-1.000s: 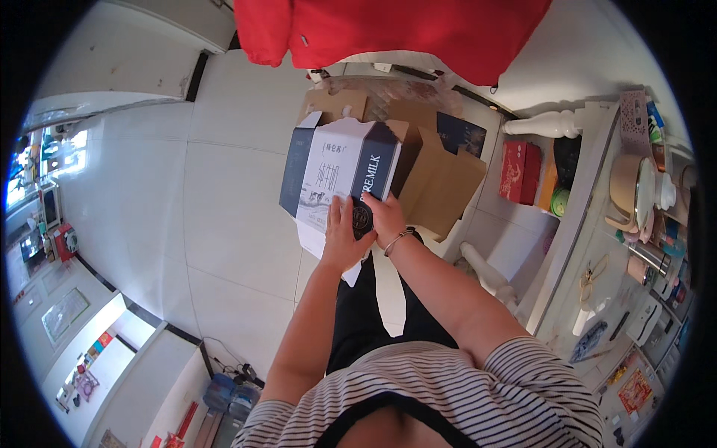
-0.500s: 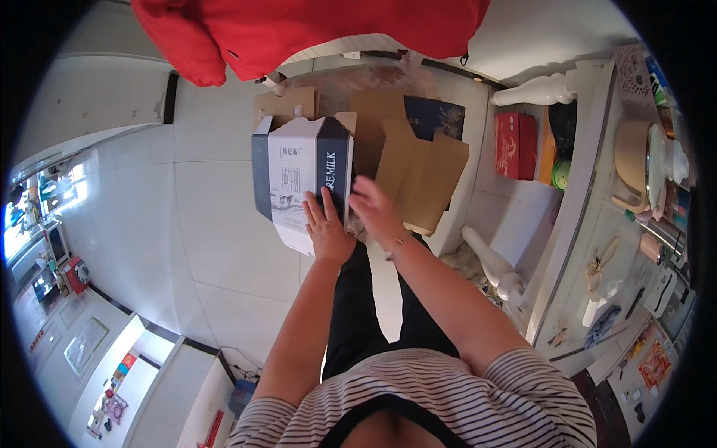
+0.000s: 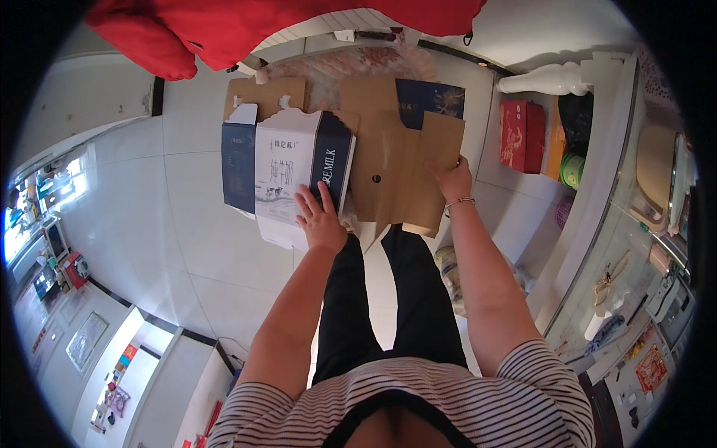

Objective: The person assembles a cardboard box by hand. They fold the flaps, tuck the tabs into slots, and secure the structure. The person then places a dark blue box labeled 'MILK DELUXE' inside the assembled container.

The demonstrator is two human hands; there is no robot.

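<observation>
A white and navy milk carton (image 3: 285,172), opened out and partly flattened, lies in front of me. My left hand (image 3: 323,221) rests on its lower right part, fingers spread across the white and navy panels. To the right is a brown cardboard sheet (image 3: 388,175) with creases and a small dark hole. My right hand (image 3: 454,181) grips its right-hand edge, the thumb on top and the other fingers mostly hidden behind. Another navy printed cardboard panel (image 3: 431,103) shows past its far edge.
A brown flap (image 3: 267,95) and crumpled clear plastic (image 3: 351,71) lie beyond the carton. Red cloth (image 3: 284,22) hangs at the far side. On the right are a white turned table leg (image 3: 549,79), a red box (image 3: 521,136) and a glass-topped table (image 3: 590,276).
My right hand has moved right, from beside the carton to the brown cardboard's edge. More of the brown sheet shows, spread wider. My left hand stays on the carton.
</observation>
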